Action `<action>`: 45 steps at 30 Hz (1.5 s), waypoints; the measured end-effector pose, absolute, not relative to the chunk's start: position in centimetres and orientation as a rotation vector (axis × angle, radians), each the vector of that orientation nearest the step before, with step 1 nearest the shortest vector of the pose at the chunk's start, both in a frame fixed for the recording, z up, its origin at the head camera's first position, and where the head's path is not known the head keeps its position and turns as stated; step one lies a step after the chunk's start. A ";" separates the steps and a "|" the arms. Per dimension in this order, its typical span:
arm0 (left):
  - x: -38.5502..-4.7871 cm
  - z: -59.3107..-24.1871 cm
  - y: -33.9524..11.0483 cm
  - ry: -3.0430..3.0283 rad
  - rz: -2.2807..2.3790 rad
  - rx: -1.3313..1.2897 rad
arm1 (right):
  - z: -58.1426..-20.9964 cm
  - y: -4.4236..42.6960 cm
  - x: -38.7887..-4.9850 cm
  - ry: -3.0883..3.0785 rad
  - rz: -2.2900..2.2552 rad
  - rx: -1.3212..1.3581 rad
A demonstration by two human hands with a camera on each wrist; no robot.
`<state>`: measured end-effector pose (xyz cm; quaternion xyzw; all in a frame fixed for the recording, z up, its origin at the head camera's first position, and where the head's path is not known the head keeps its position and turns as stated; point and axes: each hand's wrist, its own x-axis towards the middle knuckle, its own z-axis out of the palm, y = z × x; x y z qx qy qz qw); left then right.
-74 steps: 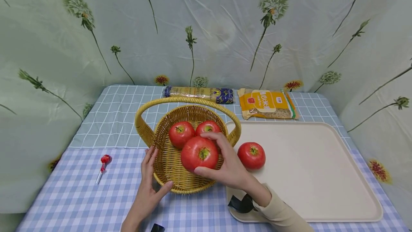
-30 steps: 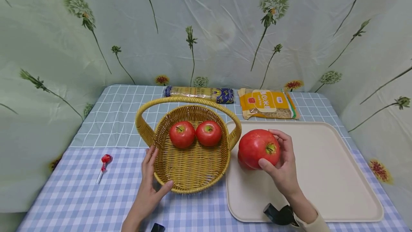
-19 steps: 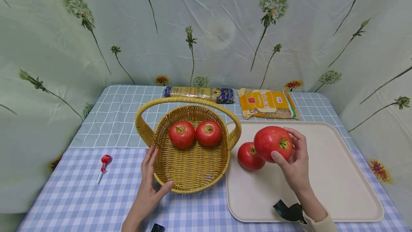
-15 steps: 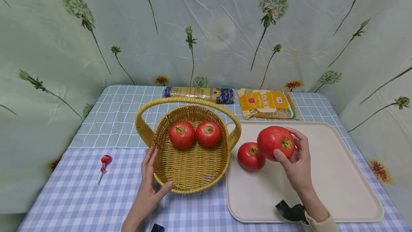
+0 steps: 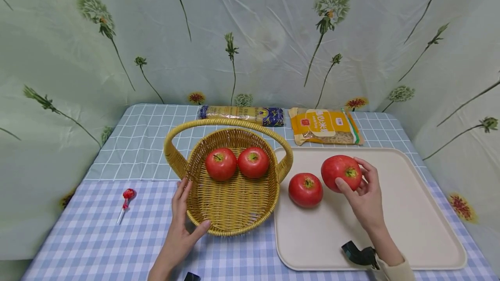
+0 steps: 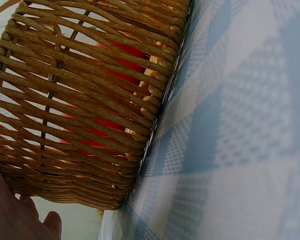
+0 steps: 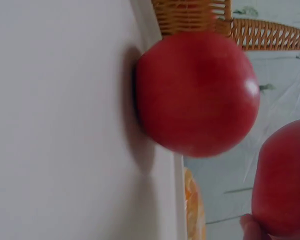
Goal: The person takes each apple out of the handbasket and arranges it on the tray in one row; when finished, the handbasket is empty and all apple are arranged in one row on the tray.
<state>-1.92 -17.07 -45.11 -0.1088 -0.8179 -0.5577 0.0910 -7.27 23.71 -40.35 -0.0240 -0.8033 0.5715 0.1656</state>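
Observation:
My right hand [image 5: 365, 194] grips a red apple [image 5: 341, 173] between thumb and fingers, holding it above the beige tray [image 5: 406, 229]. In the right wrist view this apple [image 7: 285, 185] hangs apart from the tray surface. Just left of it, a second apple [image 5: 306, 190] sits on the tray near its left edge. Two more apples, a left one [image 5: 221, 164] and a right one [image 5: 253, 162], lie side by side in the wicker basket [image 5: 230, 211]. With fingers extended, my left hand [image 5: 179, 224] touches the basket's near left side, its thumb at the rim.
Behind the basket lies a long blue-and-gold packet [image 5: 242, 114]. An orange bag [image 5: 325, 125] lies beyond the tray. A red lollipop [image 5: 126, 203] rests on the checked cloth [image 5: 97, 233] at the left. The basket handle [image 5: 228, 122] arches upright over the basket.
My right hand has lifted an apple out of the basket and carried it right, past the apple on the tray. My left hand and the basket have stayed in place.

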 end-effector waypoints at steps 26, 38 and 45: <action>-1.6 -43.3 -16.4 -2.404 -1.685 -0.337 | -42.3 25.5 -7.4 -2.671 1.359 -0.231; -1.9 -45.1 -17.1 -2.419 -1.668 -0.329 | -42.4 25.6 -7.2 -2.756 1.259 -0.237; -1.9 -45.1 -17.1 -2.428 -1.656 -0.320 | -42.6 25.6 -7.0 -2.761 1.251 -0.250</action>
